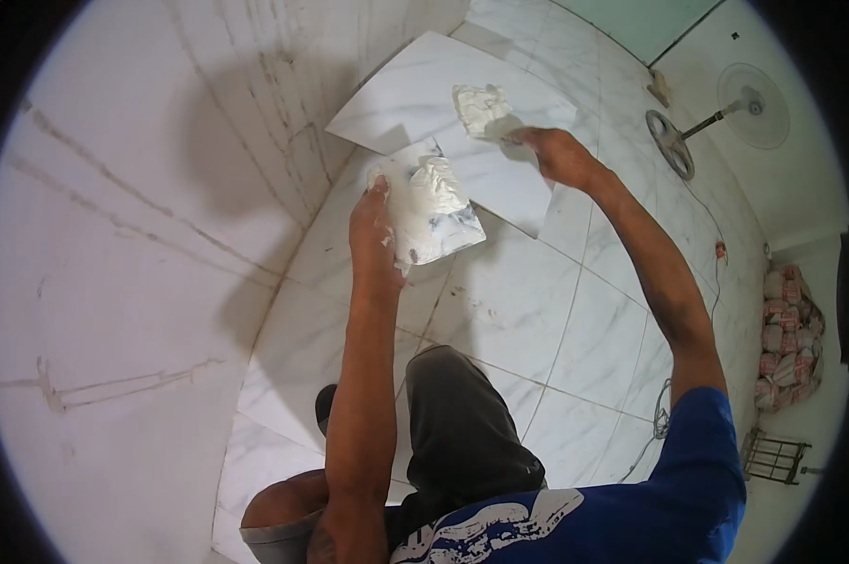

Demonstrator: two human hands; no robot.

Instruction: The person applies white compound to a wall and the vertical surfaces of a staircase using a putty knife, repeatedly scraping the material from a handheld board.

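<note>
My left hand (pixel 373 226) grips the edge of a small tile piece (pixel 460 227), thumb on top. A thick mound of white putty (pixel 439 185) lies on this piece, with smears around it and on my fingers. My right hand (pixel 564 158) is closed around the handle of a putty knife (pixel 512 140), mostly hidden by the fingers. At its blade end is another lump of white putty (pixel 481 107), which overlaps a large white marbled slab (pixel 396 94) in this view.
On the left rises a pale wall (pixel 114 310) with brown streaks. White marbled floor tiles (pixel 509 310) surround my bent legs. A fan (pixel 752 105) stands at the upper right, trailing a cable (pixel 716 273). Stacked bags (pixel 786 338) and a metal rack (pixel 774 456) are along the right side.
</note>
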